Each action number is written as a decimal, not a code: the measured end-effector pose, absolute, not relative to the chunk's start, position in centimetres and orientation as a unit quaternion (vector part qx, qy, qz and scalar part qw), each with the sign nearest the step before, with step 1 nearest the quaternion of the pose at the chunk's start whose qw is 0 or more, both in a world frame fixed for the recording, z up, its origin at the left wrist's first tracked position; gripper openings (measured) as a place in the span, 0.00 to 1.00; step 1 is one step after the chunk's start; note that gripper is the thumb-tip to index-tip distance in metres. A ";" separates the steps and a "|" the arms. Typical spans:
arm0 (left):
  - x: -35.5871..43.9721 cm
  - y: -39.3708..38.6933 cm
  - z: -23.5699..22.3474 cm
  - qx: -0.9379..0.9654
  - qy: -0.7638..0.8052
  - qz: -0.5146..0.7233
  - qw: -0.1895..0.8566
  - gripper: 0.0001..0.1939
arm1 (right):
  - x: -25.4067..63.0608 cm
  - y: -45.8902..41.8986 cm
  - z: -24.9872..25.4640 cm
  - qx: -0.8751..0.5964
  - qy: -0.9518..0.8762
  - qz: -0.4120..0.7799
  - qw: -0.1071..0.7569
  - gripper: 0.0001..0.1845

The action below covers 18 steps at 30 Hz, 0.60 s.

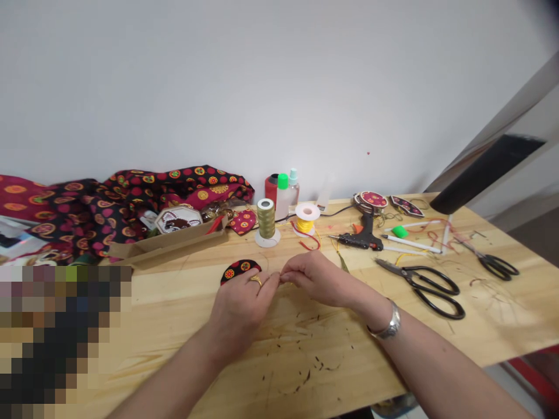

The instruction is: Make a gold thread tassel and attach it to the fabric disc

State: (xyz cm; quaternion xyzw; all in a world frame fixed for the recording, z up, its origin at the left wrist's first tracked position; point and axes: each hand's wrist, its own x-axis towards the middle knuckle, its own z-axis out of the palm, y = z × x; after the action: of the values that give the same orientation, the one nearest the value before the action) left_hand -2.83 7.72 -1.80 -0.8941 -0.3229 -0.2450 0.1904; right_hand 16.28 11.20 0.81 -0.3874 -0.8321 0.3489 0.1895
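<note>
A rounded piece of patterned fabric (239, 269), black with red and yellow motifs, sticks out behind my left hand (246, 302). The left fingers are closed on it, and most of the piece is hidden beneath them. My right hand (318, 280) is pinched shut, its fingertips meeting the left ones at the fabric's right side. Whatever lies between the right fingertips is too small to name. Behind the hands stand a spool of olive thread (266, 218) and a spool of yellow cord (307, 221).
Large black-handled scissors (425, 285), a hot glue gun (362, 235) and smaller scissors (498, 265) lie at right. Patterned cloth (183, 180) and a cardboard box (174, 244) fill the back left. A green-capped bottle (283, 201) stands near the wall. Dark scraps (308, 375) litter the wooden table (174, 326).
</note>
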 end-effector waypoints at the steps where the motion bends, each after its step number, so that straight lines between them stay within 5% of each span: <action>1: -2.7 7.7 -1.7 -0.895 -0.327 -0.241 0.183 0.12 | 16.2 11.2 0.7 -0.384 -0.832 0.352 0.190 0.12; 7: -2.6 7.5 -1.6 -0.860 -0.408 -0.283 0.120 0.11 | 17.0 11.7 1.4 -0.390 -0.838 0.342 0.168 0.11; 14: -3.3 8.1 -1.0 -0.708 -0.580 -0.363 -0.171 0.11 | 22.0 14.2 2.8 -0.472 -0.804 0.330 0.146 0.12; 18: -3.4 8.3 -0.7 -0.657 -0.610 -0.372 -0.239 0.12 | 23.6 15.0 2.9 -0.513 -0.768 0.336 0.187 0.17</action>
State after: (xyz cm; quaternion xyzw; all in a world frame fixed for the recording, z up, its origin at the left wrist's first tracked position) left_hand -3.36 8.25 -0.75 -0.6571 -0.6104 -0.3725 -0.2385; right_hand 23.61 14.96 2.90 -0.5127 -0.7676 0.3359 0.1874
